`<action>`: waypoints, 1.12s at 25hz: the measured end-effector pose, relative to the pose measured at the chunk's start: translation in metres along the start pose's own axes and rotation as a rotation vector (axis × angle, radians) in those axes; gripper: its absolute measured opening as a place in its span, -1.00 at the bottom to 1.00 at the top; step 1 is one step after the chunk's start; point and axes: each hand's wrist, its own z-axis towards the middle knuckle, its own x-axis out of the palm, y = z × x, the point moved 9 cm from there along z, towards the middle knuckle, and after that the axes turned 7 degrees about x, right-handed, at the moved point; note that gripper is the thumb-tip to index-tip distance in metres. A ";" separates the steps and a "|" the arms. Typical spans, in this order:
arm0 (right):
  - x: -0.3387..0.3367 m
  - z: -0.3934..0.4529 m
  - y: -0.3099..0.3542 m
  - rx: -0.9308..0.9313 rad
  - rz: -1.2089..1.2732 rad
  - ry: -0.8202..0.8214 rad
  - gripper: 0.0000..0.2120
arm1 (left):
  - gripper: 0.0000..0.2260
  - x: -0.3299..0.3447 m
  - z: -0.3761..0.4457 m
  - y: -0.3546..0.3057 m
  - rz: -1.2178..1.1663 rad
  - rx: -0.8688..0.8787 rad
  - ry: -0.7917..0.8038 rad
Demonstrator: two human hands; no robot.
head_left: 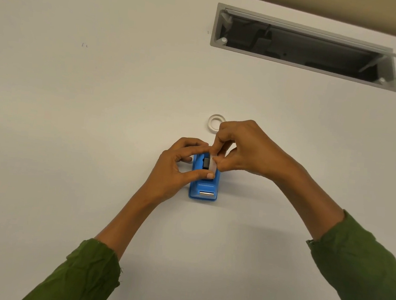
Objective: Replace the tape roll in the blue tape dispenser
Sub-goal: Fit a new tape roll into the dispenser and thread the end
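The blue tape dispenser (203, 186) stands on the white table (98, 116), its metal cutter facing me. My left hand (178, 169) grips the dispenser's body, thumb across its top and fingers behind it. My right hand (242, 151) pinches a translucent tape roll (214, 164) at the dispenser's open slot, beside the dark hub. A second white ring-shaped roll (214, 123) lies flat on the table just beyond my right hand, partly hidden by it.
An open rectangular cable hatch (303, 47) with a grey frame is set into the table at the far right. The table's far edge runs behind it. Green sleeves cover both forearms.
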 end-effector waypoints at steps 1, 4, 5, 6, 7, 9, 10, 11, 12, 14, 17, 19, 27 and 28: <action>-0.001 0.000 0.001 -0.009 -0.001 -0.011 -0.92 | -0.60 0.000 0.000 0.000 -0.004 0.000 -0.001; -0.005 -0.002 0.000 -0.016 0.020 -0.026 -0.96 | -0.59 0.000 0.000 -0.001 -0.008 0.006 0.003; -0.005 -0.004 0.000 -0.008 0.031 -0.015 -0.94 | -0.59 0.000 0.000 -0.001 -0.004 0.008 0.005; -0.004 -0.006 0.001 0.001 0.030 0.001 -0.89 | -0.59 0.000 0.000 -0.001 0.001 0.012 0.006; -0.002 -0.007 0.003 0.006 0.010 0.015 -0.84 | -0.60 0.000 0.000 -0.002 0.006 0.018 0.006; 0.002 -0.008 0.008 0.010 -0.063 0.024 -0.73 | -0.60 -0.001 0.000 -0.002 0.008 0.027 0.005; 0.003 -0.006 0.010 0.016 -0.092 0.022 -0.70 | -0.60 0.000 0.000 -0.001 0.008 0.028 0.004; 0.003 -0.005 0.011 0.025 -0.106 0.017 -0.69 | -0.60 0.000 0.000 -0.001 0.007 0.026 0.002; 0.002 -0.003 0.011 0.032 -0.101 0.012 -0.72 | -0.60 0.000 0.000 -0.001 0.008 0.023 0.000; 0.001 -0.002 0.010 0.044 -0.073 0.005 -0.80 | -0.59 0.000 0.000 0.000 0.007 0.016 -0.002; 0.000 -0.002 0.008 0.060 -0.050 0.005 -0.85 | -0.59 0.000 0.000 0.000 0.001 0.011 -0.001; -0.001 -0.002 0.008 0.058 -0.039 -0.008 -0.88 | -0.59 0.000 0.000 0.000 0.000 0.006 -0.003; 0.000 -0.003 0.008 0.049 -0.054 0.006 -0.84 | -0.60 -0.001 0.001 -0.001 0.002 0.024 -0.002; 0.003 -0.004 0.009 0.049 -0.092 0.025 -0.77 | -0.61 -0.001 0.001 -0.002 0.004 0.034 0.000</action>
